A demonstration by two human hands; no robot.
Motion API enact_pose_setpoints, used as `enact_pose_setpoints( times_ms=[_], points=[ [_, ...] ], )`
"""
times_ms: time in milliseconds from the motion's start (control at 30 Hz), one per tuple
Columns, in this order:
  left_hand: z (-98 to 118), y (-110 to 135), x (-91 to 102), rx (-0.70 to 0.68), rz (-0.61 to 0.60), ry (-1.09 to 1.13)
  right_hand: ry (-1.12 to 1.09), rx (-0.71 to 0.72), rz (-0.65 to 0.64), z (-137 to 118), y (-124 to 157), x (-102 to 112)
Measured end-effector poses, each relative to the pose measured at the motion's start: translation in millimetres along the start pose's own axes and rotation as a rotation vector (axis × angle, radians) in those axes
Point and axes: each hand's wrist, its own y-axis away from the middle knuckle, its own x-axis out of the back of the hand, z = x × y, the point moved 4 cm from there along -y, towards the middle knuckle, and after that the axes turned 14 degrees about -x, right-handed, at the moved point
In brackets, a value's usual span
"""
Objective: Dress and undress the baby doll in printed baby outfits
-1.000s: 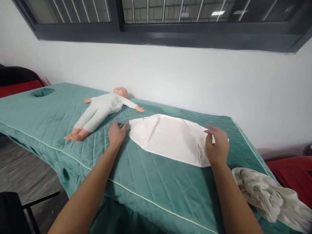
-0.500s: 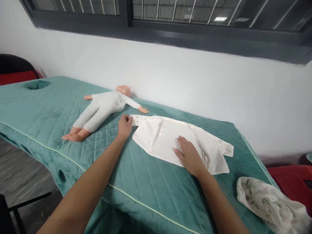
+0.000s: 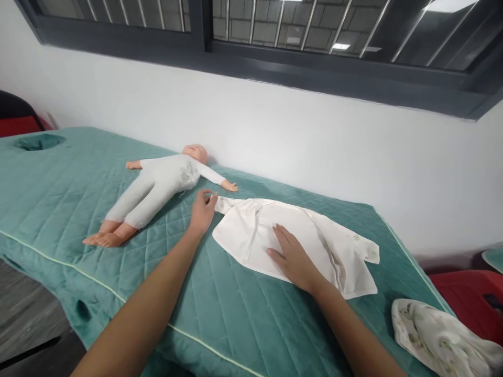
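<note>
A white baby garment (image 3: 306,230) lies spread on the teal quilted table (image 3: 58,193). My left hand (image 3: 202,212) pinches the end of the garment's left sleeve, pulled out toward the doll. My right hand (image 3: 293,256) lies flat on the garment's body, fingers stretched out. A baby doll (image 3: 157,183) in a pale one-piece lies on its back to the left, arms out, its hand close to the sleeve end.
A crumpled floral cloth (image 3: 440,335) sits at the table's right corner. The white wall runs just behind the table under a dark window frame (image 3: 251,52). A red seat (image 3: 467,298) stands at the right, and a face hole (image 3: 37,141) is at the table's far left.
My right hand moved from the garment's right end to lie flat on its middle. My left hand took the left sleeve and drew it out toward the doll.
</note>
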Motion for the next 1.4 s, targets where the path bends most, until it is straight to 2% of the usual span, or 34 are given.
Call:
enact_pose_setpoints(
  times_ms=[133,233,400,700,867,1033,1167,1400],
  points=[
    [0.3,1.0,-3.7,-0.048,-0.127,-0.088,0.011,-0.081,0.046,-14.0,-50.9,-2.1],
    [1.1,-0.6,-4.4,-0.081,-0.116,-0.039,0.071,-0.132,0.128,-18.5,-75.2,-10.3],
    [-1.4,-6.4,-6.3,-0.099,-0.045,-0.016,0.148,-0.058,0.154,-23.5,-74.9,-24.1],
    [-16.0,-10.6,-9.1,-0.083,0.03,-0.071,0.14,0.056,0.04,-29.8,-64.9,-16.8],
    [-9.1,-4.1,-0.8,-0.095,0.083,-0.171,0.126,0.104,-0.001,-40.3,-51.6,-18.1],
    [5.5,11.6,5.5,-0.139,0.06,-0.225,0.088,0.159,-0.008,-53.7,-25.1,-22.2],
    [16.6,32.2,9.1,-0.207,-0.016,-0.305,0.053,0.207,0.005,-64.3,8.5,-23.9],
    [37.4,73.9,9.9,-0.433,-0.198,-0.399,0.011,0.239,0.012,-84.6,77.3,-26.2]
  ],
)
